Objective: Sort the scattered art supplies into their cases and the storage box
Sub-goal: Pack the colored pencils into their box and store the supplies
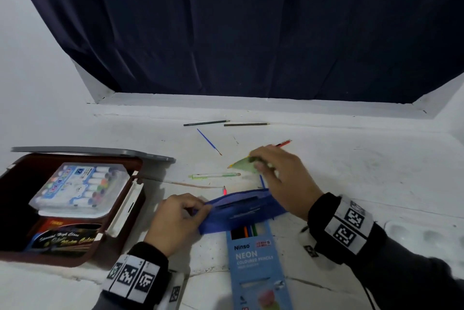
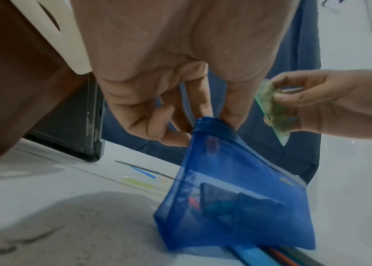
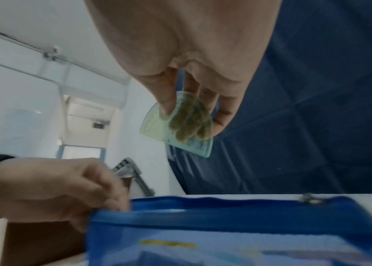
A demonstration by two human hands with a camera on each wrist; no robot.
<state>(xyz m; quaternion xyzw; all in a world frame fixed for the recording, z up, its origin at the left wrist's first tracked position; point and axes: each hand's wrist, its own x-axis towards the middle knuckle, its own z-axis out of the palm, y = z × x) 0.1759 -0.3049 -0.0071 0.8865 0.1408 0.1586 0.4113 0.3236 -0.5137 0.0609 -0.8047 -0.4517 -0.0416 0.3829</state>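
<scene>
A blue mesh zip pouch (image 1: 241,216) (image 2: 237,180) (image 3: 226,234) stands open on the white surface, dark items showing through its mesh. My left hand (image 1: 198,206) (image 2: 203,129) (image 3: 112,198) pinches the left end of its top edge and holds it up. Just behind and above the pouch mouth, my right hand (image 1: 258,162) (image 2: 276,97) (image 3: 180,115) pinches a green see-through protractor (image 1: 241,165) (image 2: 271,111) (image 3: 155,129). The open brown storage box (image 1: 75,157) at the left holds a marker set (image 1: 82,186) and a paint box.
A blue Neon pencil box (image 1: 253,259) lies partly under the pouch. Loose on the surface behind are two dark pencils (image 1: 206,123), a blue brush (image 1: 208,141), a green pen (image 1: 213,175) and a red pencil (image 1: 283,143). A white palette (image 1: 426,234) sits at the right.
</scene>
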